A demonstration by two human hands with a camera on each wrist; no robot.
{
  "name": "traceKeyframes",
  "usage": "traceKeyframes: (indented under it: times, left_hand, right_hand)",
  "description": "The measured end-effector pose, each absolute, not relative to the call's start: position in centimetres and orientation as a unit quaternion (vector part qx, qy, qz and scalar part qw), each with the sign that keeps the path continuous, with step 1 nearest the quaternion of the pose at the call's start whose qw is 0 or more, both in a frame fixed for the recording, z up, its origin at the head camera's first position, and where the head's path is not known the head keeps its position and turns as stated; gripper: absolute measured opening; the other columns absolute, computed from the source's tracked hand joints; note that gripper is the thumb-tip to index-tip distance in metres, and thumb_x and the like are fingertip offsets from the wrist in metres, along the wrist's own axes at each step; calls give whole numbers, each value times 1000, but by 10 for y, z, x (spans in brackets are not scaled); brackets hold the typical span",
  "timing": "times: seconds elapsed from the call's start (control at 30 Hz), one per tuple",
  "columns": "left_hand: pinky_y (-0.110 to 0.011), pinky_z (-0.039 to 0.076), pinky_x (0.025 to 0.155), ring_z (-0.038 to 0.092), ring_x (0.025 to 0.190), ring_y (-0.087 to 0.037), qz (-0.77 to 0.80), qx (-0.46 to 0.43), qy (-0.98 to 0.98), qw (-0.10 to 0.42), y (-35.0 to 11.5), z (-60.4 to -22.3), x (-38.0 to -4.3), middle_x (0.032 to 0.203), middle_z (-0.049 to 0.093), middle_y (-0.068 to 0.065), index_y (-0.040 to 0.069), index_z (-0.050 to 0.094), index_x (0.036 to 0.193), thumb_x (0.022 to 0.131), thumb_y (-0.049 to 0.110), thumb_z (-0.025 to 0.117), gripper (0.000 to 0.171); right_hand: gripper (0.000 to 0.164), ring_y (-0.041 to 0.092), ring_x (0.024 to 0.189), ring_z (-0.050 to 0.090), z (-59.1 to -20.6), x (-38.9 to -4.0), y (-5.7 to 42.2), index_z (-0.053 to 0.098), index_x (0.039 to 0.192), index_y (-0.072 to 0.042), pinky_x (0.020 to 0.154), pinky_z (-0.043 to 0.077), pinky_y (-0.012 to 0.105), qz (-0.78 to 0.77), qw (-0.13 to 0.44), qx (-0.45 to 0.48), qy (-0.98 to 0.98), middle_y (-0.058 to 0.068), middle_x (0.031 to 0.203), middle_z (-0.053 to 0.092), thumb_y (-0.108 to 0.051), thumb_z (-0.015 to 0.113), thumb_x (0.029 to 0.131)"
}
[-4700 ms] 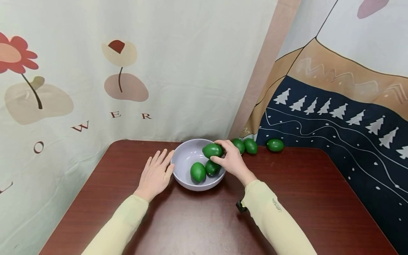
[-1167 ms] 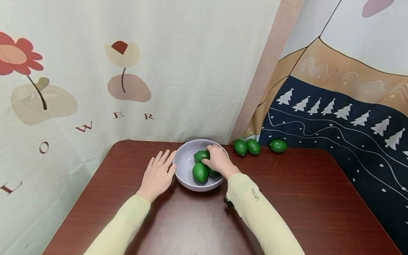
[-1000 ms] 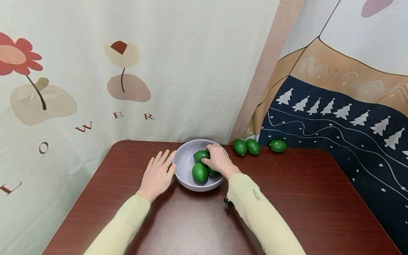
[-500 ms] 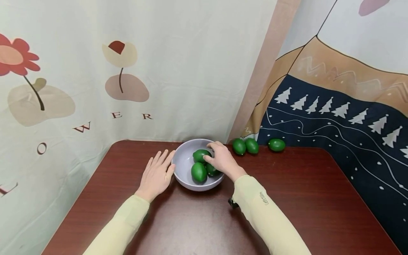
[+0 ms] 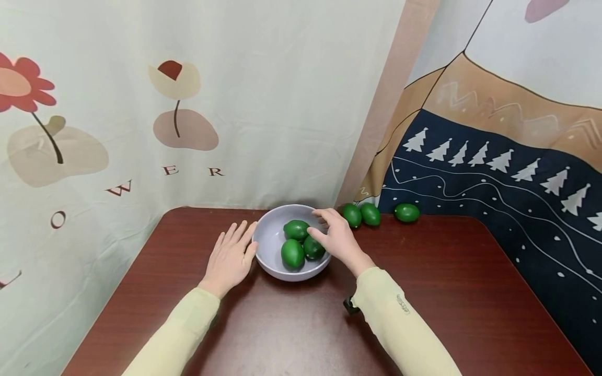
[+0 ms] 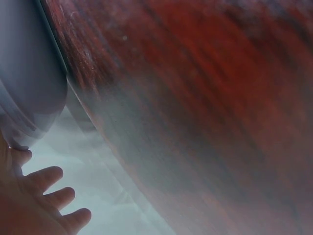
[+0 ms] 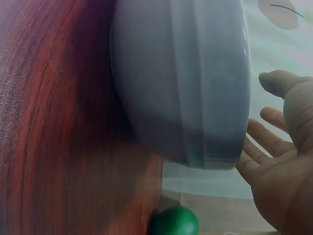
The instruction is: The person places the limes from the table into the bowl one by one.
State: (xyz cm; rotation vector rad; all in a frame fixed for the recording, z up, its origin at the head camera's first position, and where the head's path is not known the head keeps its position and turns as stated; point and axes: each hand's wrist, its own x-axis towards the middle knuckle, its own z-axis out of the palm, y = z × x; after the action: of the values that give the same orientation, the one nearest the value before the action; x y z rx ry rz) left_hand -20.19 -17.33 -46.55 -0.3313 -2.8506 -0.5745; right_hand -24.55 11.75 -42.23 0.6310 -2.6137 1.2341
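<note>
A lavender bowl [image 5: 271, 240] on the table holds three green limes: one at the back [image 5: 295, 230], one at the front [image 5: 292, 254] and one at the right [image 5: 313, 248]. My left hand [image 5: 230, 258] lies flat beside the bowl, its fingers straight and spread, index finger and thumb at the left rim. My right hand [image 5: 339, 236] is over the bowl's right rim, thumb and fingers apart with nothing between them. In the right wrist view, the fingers [image 7: 266, 139] show just beyond the rim of the bowl [image 7: 190, 88].
Right of the bowl, along the table's back edge, two limes sit side by side, the nearer one [image 5: 351, 215] partly behind my right hand. A single lime [image 5: 406, 212] lies farther right. Printed curtains [image 5: 282, 104] hang behind the brown table [image 5: 447, 282].
My right hand brought a lime down into the bowl, let go of it at the back, and has drawn away to the right. The left hand stays at the rim.
</note>
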Motion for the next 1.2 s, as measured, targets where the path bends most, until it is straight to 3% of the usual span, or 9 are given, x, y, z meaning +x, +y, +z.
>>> traceKeyframes:
  times: [0.27, 0.6, 0.93, 1.2]
  left_hand:
    - [-61, 19, 124, 24, 156, -40, -194, -114, -968, 112, -173, -464, -202, 164, 38, -16, 19, 38, 162, 111, 37, 40, 54]
    - [-61, 18, 124, 24, 156, -40, -193, -114, -968, 113, -174, -465, -201, 164, 38, -16, 19, 39, 162, 111, 38, 39, 54]
    - [-61, 19, 124, 24, 156, -39, -194, -113, -968, 115, -175, -465, -201, 164, 38, -16, 18, 39, 161, 111, 37, 40, 54]
    - [-61, 18, 125, 24, 156, -39, -190, -112, -969, 110, -174, -467, -203, 164, 38, -16, 18, 39, 161, 111, 37, 40, 54]
  right_hand:
    - [42, 36, 113, 67, -423, -244, 127, 65, 132, 0, 96, 58, 47, 441, 103, 210, -867, 20, 127, 64, -14, 76, 94]
    - [38, 37, 105, 69, -428, -242, 139, 67, 127, 4, 91, 59, 51, 466, 161, 214, -843, 23, 117, 66, -5, 77, 91]
    - [39, 34, 109, 68, -433, -244, 154, 66, 129, 3, 94, 59, 49, 469, 153, 180, -851, 19, 121, 66, -8, 76, 93]
    - [41, 39, 111, 68, -436, -243, 166, 65, 130, 4, 94, 58, 51, 474, 144, 152, -855, 21, 126, 65, -8, 76, 93]
